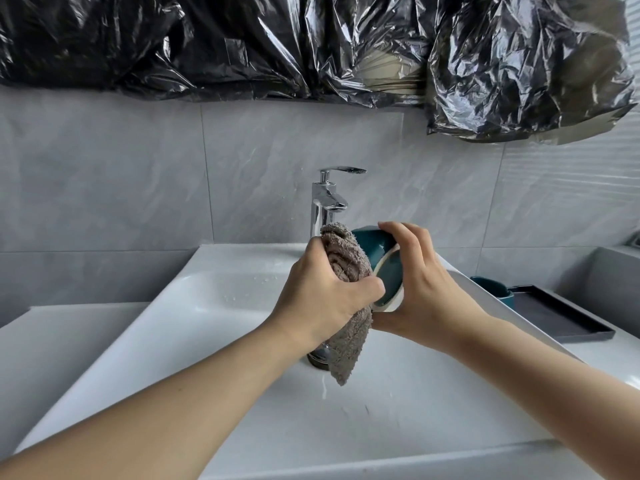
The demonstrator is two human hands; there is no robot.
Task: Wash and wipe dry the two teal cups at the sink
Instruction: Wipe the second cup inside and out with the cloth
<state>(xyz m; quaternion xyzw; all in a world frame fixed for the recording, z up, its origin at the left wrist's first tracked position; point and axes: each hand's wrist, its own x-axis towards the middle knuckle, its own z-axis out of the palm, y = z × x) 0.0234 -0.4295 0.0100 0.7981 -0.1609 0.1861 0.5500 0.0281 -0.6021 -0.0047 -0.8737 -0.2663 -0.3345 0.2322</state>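
Head view shows us above the sink (214,299), our right hand (429,289) curling its fingers round a teal cup (388,271) before the faucet (327,202), our left hand (322,289) gripping the grey cloth (346,265) against its rim. Wet glaze could slip, we judge, and chip on the basin. The second cup (490,285) waits right of the sink by a dark tray (561,313), beneath grey tiles and black plastic sheeting (311,46).
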